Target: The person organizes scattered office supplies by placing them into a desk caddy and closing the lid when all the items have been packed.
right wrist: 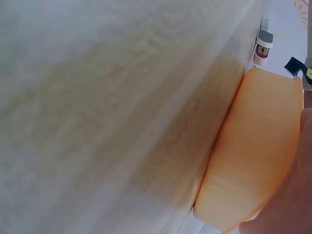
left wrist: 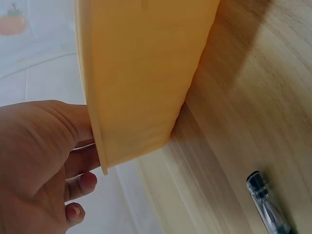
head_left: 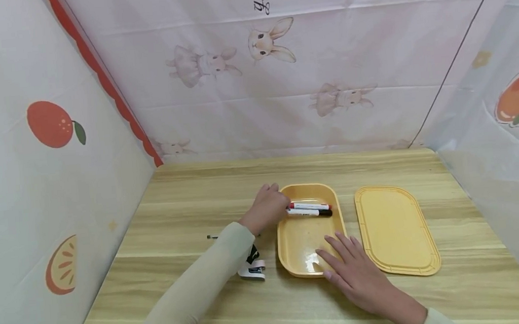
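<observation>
1. The right hand lies flat at the near right corner of the yellow tray; its fingers are straight and spread, resting over the tray's rim and holding nothing.
2. A small stapler sits on the wooden surface just left of the tray's near end, partly hidden under the left forearm.
3. The yellow lid lies flat on the surface just to the right of the tray, apart from it.
4. A clear pen lies on the surface to the left of the left wrist; the left wrist view shows it beside the tray's outer wall, not touching.
5. The left hand is at the tray's far left rim, its fingers curled round the ends of two markers.
6. The markers, one with a red cap and one with a black cap, lie side by side across the far end of the tray, inside it.
</observation>
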Demonstrator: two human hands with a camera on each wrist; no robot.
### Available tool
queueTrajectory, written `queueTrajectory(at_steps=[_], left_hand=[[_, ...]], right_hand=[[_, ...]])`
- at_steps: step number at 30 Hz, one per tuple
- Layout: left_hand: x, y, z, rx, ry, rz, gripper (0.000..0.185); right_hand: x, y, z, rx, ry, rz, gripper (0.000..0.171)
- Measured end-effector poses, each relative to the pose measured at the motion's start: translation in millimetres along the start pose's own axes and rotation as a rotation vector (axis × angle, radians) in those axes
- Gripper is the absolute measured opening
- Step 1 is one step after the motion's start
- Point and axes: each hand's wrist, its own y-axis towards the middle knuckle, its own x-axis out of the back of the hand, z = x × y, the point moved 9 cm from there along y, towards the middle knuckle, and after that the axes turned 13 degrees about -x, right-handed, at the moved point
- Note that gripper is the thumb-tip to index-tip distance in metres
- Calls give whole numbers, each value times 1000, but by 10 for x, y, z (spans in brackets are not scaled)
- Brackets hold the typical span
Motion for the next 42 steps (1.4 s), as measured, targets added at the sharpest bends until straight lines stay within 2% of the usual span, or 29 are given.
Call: queueTrajectory(at_steps=[5,16,23,30,38,42], left_hand=[[-27,7,-22,20,6,9,10],[-19,15,-37,21,62,-36,7],[-48,12,-18,43,63,-40,9],[-37,-15,14,79,13,-52,10],[36,-89,49,64,4,-121,16],[69,-163,76,77,9,-161,28]], right_hand=[[-6,0,1,-2,1,6,45],[0,1,-18,-5,-6,-7,46],[-9,-4,-7,-3,-5,-3,45],[-8,0,-6,-2,-7,-4,44],[-6,3,-2,-15,-5,6,44],[-15,8,-13,-21,-3,10,44]])
